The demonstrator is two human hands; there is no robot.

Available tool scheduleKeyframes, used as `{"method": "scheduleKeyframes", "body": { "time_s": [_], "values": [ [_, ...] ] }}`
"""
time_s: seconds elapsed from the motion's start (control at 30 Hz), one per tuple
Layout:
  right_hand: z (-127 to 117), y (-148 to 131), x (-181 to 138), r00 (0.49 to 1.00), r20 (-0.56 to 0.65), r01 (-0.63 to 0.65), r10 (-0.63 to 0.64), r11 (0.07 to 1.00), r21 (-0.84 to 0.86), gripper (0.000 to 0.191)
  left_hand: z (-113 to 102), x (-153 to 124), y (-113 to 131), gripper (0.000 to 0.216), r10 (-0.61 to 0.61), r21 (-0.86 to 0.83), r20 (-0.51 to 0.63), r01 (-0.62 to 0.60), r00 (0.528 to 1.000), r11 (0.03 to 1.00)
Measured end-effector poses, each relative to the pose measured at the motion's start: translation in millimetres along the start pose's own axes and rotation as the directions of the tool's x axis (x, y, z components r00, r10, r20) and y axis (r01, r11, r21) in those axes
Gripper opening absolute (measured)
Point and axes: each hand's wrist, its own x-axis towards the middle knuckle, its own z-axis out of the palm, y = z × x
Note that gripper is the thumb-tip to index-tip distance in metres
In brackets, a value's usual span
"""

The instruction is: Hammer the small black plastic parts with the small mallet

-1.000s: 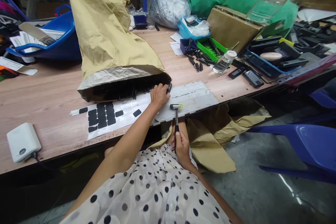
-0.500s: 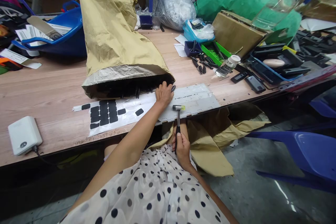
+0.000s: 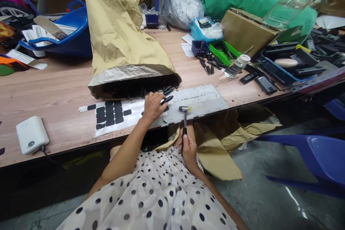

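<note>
My left hand (image 3: 153,106) is closed on a slim black pen-like piece (image 3: 167,100), just in front of the mouth of a brown paper sack (image 3: 126,48). The sack lies on its side, and dark slim pieces (image 3: 168,90) show at its opening. Below the hand, a white sheet (image 3: 129,120) with rows of black rounded stickers (image 3: 109,113) lies beside a grey board (image 3: 199,99) at the table edge. My right hand (image 3: 189,149) grips the black handle of a small mallet (image 3: 185,109), its dark and yellow head up over the board's front edge.
A white power bank (image 3: 32,135) with a cable sits at the left edge. A blue basin (image 3: 70,36) stands behind it. Toward the right are a green tray (image 3: 222,52), a clear bottle (image 3: 237,66) and a carton (image 3: 246,32). A purple chair (image 3: 318,158) stands at right.
My left hand has moved left and back from the sack's mouth with the black pen-like piece. My right hand keeps the mallet in nearly the same place. The whole view has shifted slightly.
</note>
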Motion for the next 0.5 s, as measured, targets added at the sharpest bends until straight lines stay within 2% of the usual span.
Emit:
{"method": "scheduleKeyframes", "body": {
  "time_s": [0.13,0.23,0.5],
  "values": [
    [-2,-1,0,1.0,0.008,0.016,-0.016,0.999,-0.04,0.054,-7,-40,-23,0.014,0.027,-0.069,0.096,-0.02,0.995,0.997],
    [-3,1,-1,0.999,0.009,0.044,-0.043,0.997,-0.069,0.053,-2,-58,-36,0.015,0.017,-0.107,0.112,-0.005,0.994,0.994],
    [-15,14,-9,0.963,0.077,0.269,-0.259,0.943,-0.198,0.036,11,-62,-41,0.02,-0.017,-0.147,0.081,0.029,0.997,0.989]
  ]
}}
